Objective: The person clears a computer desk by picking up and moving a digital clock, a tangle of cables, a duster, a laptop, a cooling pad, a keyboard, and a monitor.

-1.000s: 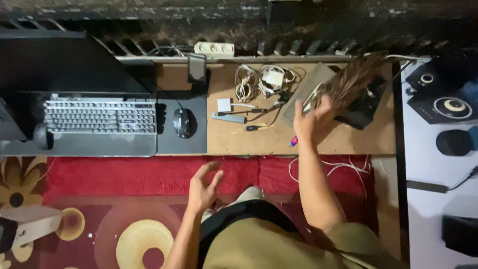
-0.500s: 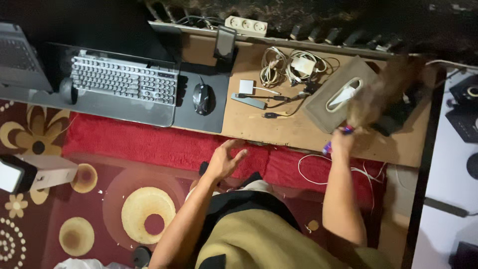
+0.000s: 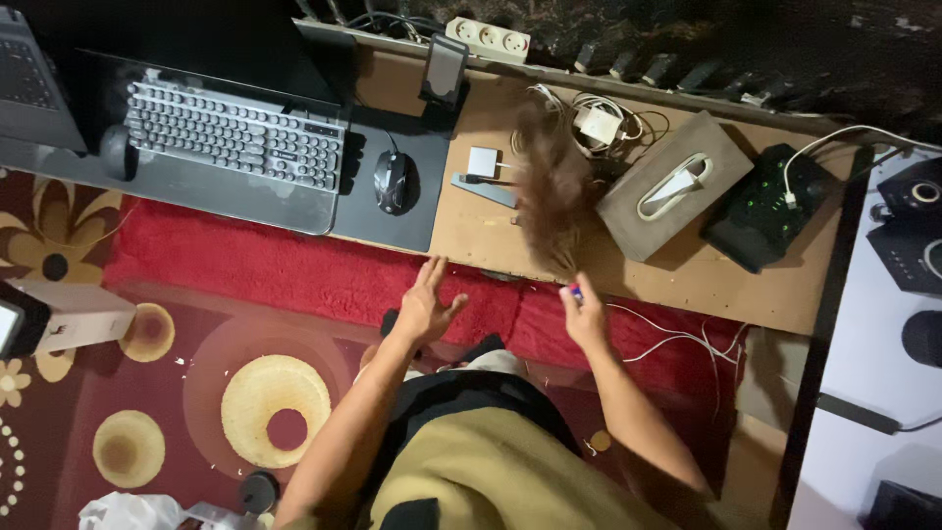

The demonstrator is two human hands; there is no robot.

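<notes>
My right hand (image 3: 585, 316) grips the handle of a brown feather duster (image 3: 549, 196), whose blurred feathers sweep over the middle of the low wooden desk (image 3: 677, 280), across a small white adapter (image 3: 483, 163) and grey cable hub (image 3: 486, 189). My left hand (image 3: 428, 304) hovers open, fingers spread, just off the desk's front edge above the red carpet (image 3: 275, 280). A tangle of white cables with a charger (image 3: 594, 123) lies just beyond the feathers.
A grey tissue box (image 3: 673, 186) and a black device with green lights (image 3: 763, 206) sit to the right. Keyboard (image 3: 231, 132), mouse (image 3: 391, 182) on a black mat, phone on a stand (image 3: 443, 69), power strip (image 3: 488, 40) at the back. Speakers (image 3: 917, 231) stand far right.
My right hand has swung the duster leftward, from over the tissue box and black device to the desk's middle. The left hand stayed open near the desk edge. The view shifted.
</notes>
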